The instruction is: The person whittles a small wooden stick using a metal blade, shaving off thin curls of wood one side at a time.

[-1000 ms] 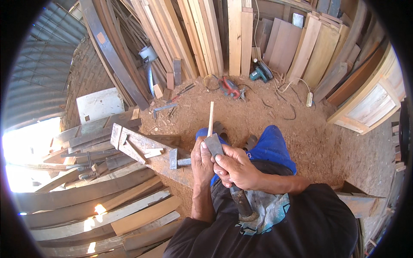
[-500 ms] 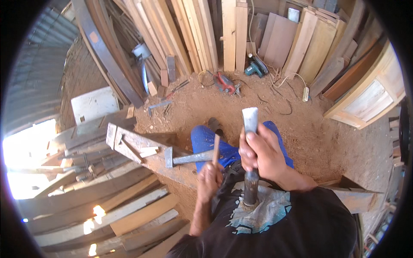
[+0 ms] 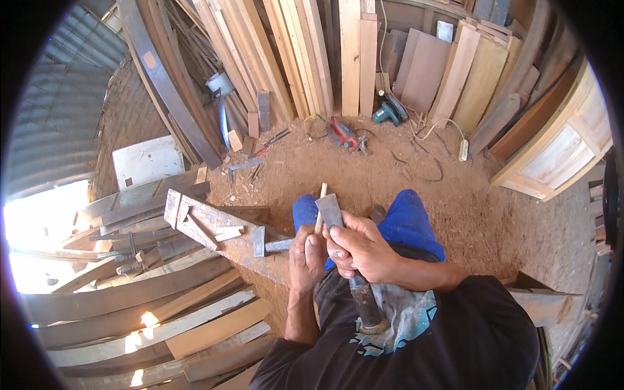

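Observation:
My left hand [image 3: 305,259] is closed around a thin wooden stick [image 3: 319,225], which stands nearly upright above the thumb. In my right hand [image 3: 365,252] is a chisel [image 3: 329,209], gripped around its shaft, with the broad metal blade pointing up and away. The blade lies against or just in front of the stick; contact is hard to make out. Its dark handle [image 3: 366,304] runs back to the front of my black shirt. Beside my left knee, a hammer [image 3: 259,243] rests on a wooden plank bench [image 3: 250,264], its handle partly hidden by my left hand.
Small wood pieces [image 3: 229,233] lie on the bench. Shavings cover the floor, where a red power tool [image 3: 346,135], a green power tool [image 3: 389,112] and a white power strip [image 3: 463,150] lie. Boards [image 3: 351,62] lean at the back; more timber [image 3: 218,309] is stacked left.
My right hand has brought the chisel left and down, its blade tilting toward the stick. Both hands are now close together. The stick has shifted slightly left.

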Demonstrator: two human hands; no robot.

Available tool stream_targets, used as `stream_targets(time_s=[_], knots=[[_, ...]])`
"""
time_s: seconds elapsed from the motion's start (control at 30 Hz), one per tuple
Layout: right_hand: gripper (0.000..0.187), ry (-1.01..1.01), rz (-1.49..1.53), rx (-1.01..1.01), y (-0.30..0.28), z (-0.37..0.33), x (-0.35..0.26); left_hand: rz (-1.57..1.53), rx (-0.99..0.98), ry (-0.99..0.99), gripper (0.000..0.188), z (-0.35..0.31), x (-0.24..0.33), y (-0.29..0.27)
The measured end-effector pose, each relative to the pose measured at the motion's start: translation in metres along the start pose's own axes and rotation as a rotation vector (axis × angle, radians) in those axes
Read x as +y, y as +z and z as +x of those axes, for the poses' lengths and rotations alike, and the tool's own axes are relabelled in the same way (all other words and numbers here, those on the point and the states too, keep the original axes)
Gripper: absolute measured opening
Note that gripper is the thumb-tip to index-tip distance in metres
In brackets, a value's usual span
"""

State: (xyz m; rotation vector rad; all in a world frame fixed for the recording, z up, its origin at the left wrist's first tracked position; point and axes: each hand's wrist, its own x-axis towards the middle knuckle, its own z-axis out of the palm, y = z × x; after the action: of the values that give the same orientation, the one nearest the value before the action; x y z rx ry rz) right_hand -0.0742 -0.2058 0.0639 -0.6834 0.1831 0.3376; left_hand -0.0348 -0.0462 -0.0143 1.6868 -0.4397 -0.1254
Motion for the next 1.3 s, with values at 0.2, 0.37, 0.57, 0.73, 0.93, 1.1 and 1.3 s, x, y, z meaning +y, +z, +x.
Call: stream_targets(time_s=[0.2, 0.37, 0.57, 0.73, 0.93, 1.1, 1.3], knots=[[0.018, -0.374, -0.111, 0.134, -0.01, -0.034, -0.04, -0.566, -0.103, -0.429, 0.037, -0.063, -0.027, -0.007], [0.025, -0.174, -0.409, 0.132, -0.037, 0.019, -0.043, -0.941, -0.063, -0.516, 0.041, -0.009, 0.007, 0.006], [0.019, -0.248, -0.517, 0.108, -0.051, 0.045, -0.026, -0.962, -0.255, -0.518, 0.038, 0.003, 0.013, 0.01], [0.02, -0.294, -0.364, 0.205, -0.054, 0.046, -0.013, -0.86, -0.213, -0.332, 0.03, 0.003, -0.01, 0.026], [0.016, -0.296, 0.065, 0.16, -0.046, 0.048, 0.004, -0.9, -0.121, -0.437, 0.021, 0.029, -0.01, 0.02], [0.015, 0.071, 0.048, 0.027, -0.01, 0.033, 0.018, -0.719, 0.173, -0.414, 0.022, 0.045, -0.001, 0.02], [0.016, 0.059, -0.036, 0.019, -0.002, 0.022, 0.015, -0.577, 0.068, -0.328, 0.026, 0.034, 0.002, 0.013]])
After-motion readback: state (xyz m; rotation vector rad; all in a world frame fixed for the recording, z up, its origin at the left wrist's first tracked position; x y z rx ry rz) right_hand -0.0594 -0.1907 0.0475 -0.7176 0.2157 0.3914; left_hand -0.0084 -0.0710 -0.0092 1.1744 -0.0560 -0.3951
